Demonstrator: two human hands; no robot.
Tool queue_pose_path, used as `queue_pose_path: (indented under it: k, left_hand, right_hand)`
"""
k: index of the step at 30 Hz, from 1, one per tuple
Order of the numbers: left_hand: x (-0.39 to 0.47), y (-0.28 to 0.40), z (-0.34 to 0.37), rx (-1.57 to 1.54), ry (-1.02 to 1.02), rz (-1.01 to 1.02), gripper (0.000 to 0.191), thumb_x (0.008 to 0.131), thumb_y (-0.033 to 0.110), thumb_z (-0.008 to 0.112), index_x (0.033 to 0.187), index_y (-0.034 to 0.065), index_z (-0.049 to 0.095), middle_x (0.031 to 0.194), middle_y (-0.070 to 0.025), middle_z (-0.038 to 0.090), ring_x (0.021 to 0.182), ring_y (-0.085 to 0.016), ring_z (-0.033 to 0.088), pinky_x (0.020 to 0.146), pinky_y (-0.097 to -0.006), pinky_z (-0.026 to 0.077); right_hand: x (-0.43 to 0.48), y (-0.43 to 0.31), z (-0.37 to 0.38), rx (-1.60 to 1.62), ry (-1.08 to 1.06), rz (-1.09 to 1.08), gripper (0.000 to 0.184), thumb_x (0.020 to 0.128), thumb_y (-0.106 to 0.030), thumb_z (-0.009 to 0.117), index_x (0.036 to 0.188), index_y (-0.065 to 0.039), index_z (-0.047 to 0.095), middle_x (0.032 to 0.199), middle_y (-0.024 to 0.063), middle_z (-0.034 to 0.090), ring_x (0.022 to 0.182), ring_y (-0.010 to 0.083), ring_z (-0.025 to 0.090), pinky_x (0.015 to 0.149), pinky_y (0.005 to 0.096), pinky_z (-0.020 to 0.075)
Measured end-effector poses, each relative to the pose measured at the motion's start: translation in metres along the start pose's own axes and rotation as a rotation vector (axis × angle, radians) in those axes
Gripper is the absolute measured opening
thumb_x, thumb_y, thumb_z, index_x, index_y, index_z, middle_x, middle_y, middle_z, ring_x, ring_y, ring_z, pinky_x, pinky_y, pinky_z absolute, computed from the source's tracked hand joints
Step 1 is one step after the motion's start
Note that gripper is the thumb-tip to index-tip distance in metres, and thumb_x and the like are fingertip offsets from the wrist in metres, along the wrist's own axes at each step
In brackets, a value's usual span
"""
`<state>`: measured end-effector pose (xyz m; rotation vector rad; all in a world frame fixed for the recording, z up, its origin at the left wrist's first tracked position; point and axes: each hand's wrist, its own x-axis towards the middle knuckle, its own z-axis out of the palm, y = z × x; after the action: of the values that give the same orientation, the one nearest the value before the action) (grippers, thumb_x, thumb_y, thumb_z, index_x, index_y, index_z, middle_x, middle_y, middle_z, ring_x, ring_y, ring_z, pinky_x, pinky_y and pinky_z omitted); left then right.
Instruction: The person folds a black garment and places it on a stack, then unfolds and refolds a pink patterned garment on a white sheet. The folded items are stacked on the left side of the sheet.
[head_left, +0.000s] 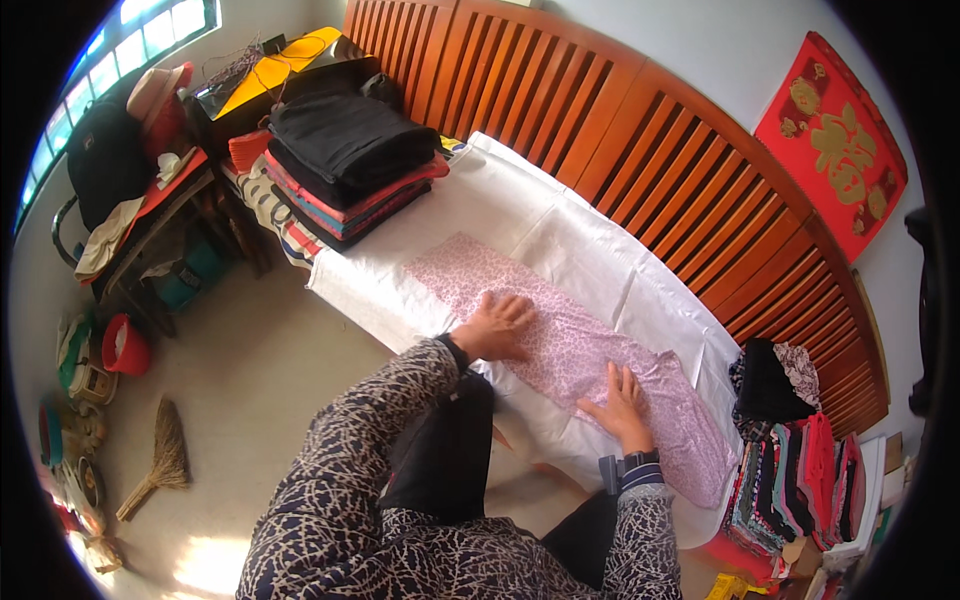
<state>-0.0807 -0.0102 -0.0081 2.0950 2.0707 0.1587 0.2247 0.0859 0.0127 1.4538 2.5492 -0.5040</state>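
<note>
A long pink patterned cloth garment (555, 330) lies spread over a white cover (525, 217) on what looks like a bed or bench. My left hand (501, 326) rests flat on the garment's left half, its fingers apart. Farther right, my right hand (621, 405) presses on the near side of the same cloth with fingers spread. Beyond the right hand the fabric is loosely wrinkled towards its right end. At the far left of the cover stands a pile of folded clothes (349, 165), black ones on top of red and blue ones.
A slatted wooden headboard (600, 127) runs behind the cover. Several folded clothes (795, 480) stand packed at the right, with a black garment (776, 382) behind them. On the floor at left are a straw broom (165, 457) and a red bucket (126, 345). A cluttered table (161, 199) stands upper left.
</note>
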Motion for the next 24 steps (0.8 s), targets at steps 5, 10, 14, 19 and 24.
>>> queue_pose_path:
  k: [5,10,14,19,24]
  left_hand:
    - [-0.036,-0.065,0.000,-0.015,0.192,-0.186,0.083,0.089,0.063,0.055,0.154,0.0161,0.032,0.160,-0.0163,0.026,0.149,-0.034,0.021,0.116,-0.0639,0.014]
    - [-0.052,-0.098,0.008,-0.036,0.308,-0.193,0.075,0.092,0.058,0.055,0.152,0.0200,0.035,0.157,-0.0156,0.030,0.146,-0.035,0.025,0.115,-0.0634,0.017]
    - [-0.045,-0.108,0.011,-0.035,0.466,-0.344,0.063,0.092,0.046,0.059,0.144,0.0127,0.045,0.151,-0.0184,0.036,0.142,-0.037,0.030,0.112,-0.0615,0.021]
    - [-0.037,-0.127,0.009,0.011,0.603,-0.619,0.054,0.085,0.032,0.063,0.128,0.0019,0.052,0.129,-0.0171,0.050,0.121,-0.035,0.046,0.099,-0.0505,0.036]
    - [-0.038,-0.145,0.005,0.067,0.578,-0.608,0.032,0.083,0.028,0.064,0.104,0.0033,0.062,0.109,-0.0135,0.060,0.106,-0.032,0.054,0.088,-0.0456,0.044]
  right_hand:
    - [0.003,-0.003,0.001,-0.023,-0.007,0.008,0.114,0.074,-0.065,0.072,0.159,-0.018,0.012,0.164,0.0208,0.006,0.150,0.0424,0.006,0.118,0.0594,0.0150]
    - [0.002,-0.005,-0.004,-0.054,-0.023,0.006,0.114,0.075,-0.063,0.073,0.159,-0.019,0.010,0.164,0.0205,0.007,0.150,0.0425,0.006,0.118,0.0589,0.0150]
    - [0.002,-0.007,-0.004,-0.066,-0.024,0.011,0.115,0.075,-0.062,0.074,0.159,-0.019,0.008,0.163,0.0208,0.008,0.149,0.0423,0.009,0.118,0.0581,0.0153]
    - [0.004,-0.008,-0.003,-0.104,-0.012,-0.007,0.116,0.074,-0.063,0.074,0.158,-0.017,0.009,0.162,0.0224,0.009,0.148,0.0432,0.009,0.118,0.0571,0.0167]
    - [0.004,-0.013,-0.005,-0.104,-0.040,0.032,0.117,0.075,-0.057,0.076,0.159,-0.015,0.007,0.162,0.0226,0.007,0.148,0.0444,0.009,0.116,0.0600,0.0167]
